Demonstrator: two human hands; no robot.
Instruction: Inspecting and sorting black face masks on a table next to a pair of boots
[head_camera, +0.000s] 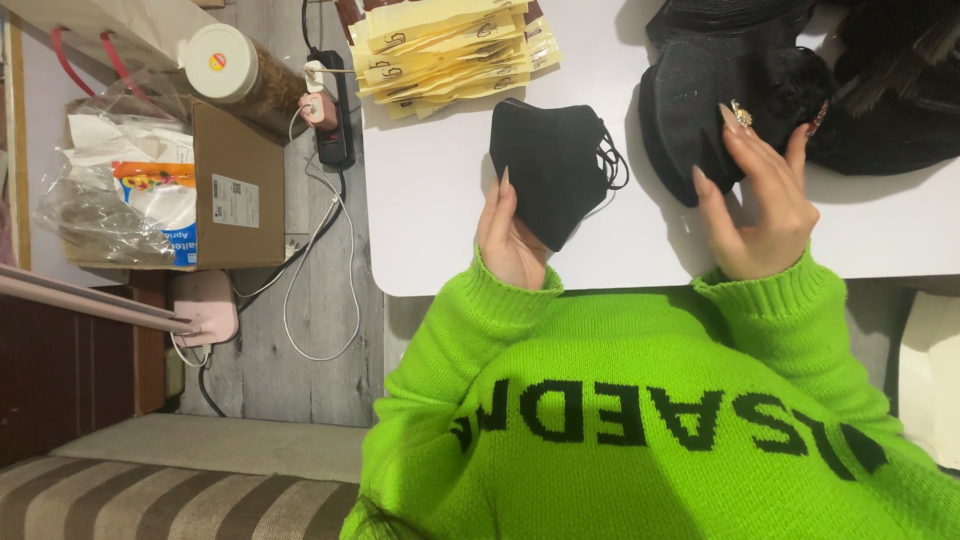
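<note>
A person's left hand pinches a folded black face mask by its lower edge over the white table, while the right hand, fingers spread, rests on a stack of black masks at three o'clock. Yellow packets lie at eleven o'clock. The step looks like sorting; pairing mask with packet would need a steady grip.
</note>
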